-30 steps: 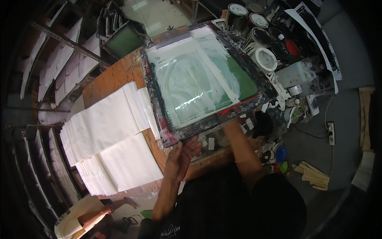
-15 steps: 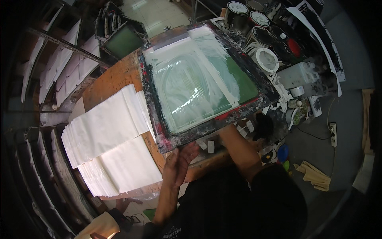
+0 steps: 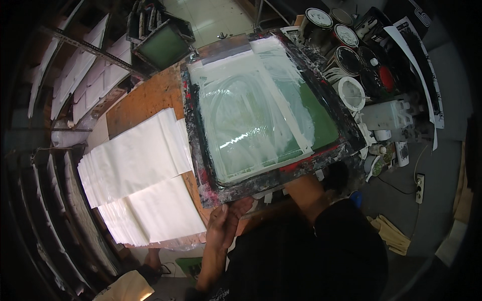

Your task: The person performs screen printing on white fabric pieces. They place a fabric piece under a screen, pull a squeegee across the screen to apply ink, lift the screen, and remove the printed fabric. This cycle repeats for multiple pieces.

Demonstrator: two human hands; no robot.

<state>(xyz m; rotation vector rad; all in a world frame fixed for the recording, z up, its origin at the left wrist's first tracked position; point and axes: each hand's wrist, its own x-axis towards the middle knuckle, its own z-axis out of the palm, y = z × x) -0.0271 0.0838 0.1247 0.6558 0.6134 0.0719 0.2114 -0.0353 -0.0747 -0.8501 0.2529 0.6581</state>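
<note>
A screen printing frame (image 3: 202, 173) with a dark, paint-smeared border spans the middle of the bench. Whitish ink (image 3: 241, 110) coats much of its green mesh (image 3: 321, 120), with thick streaks at the top and along a strip on the right. Under the near left corner, my left hand (image 3: 226, 223) grips the frame edge, palm turned up and thumb at the border. My right forearm (image 3: 305, 195) reaches beneath the near edge; the frame hides that hand and its fingers. Left of the frame, overlapping white fabric pieces (image 3: 135, 150) lie in two rows.
The wooden bench (image 3: 145, 103) carries it all. Ink cans (image 3: 346, 60) and a white tub (image 3: 351, 94) crowd the right side, near a translucent jug (image 3: 386, 115). Shelf racks (image 3: 55, 200) line the left. Another person's hand (image 3: 153, 260) shows at lower left.
The frame's near edge has come down, and my left hand has moved down with it. White pieces seen under the edge are now mostly hidden. The whole view has shifted slightly.
</note>
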